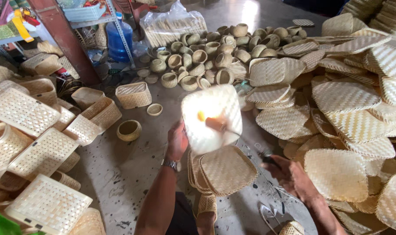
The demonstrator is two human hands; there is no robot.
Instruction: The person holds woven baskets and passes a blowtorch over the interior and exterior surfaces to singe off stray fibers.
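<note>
My left hand point(177, 141) grips the left edge of a square woven bamboo tray point(212, 117) and holds it up, tilted toward me. My right hand point(289, 174) clasps the dark handle of a small torch point(267, 157). The torch's nozzle reaches to the middle of the tray, where a bright orange flame point(202, 116) plays on the weave, which looks washed out by the glow. A watch sits on my left wrist. Just below the raised tray lies a short stack of similar woven trays point(226, 172).
A large heap of woven square trays point(346, 100) fills the right side. Small round woven cups point(206, 56) are piled at the back. Rectangular woven baskets point(28, 130) crowd the left. A lone round basket point(129, 129) stands on the concrete floor point(119, 174). A blue water jug point(119, 41) stands by shelving.
</note>
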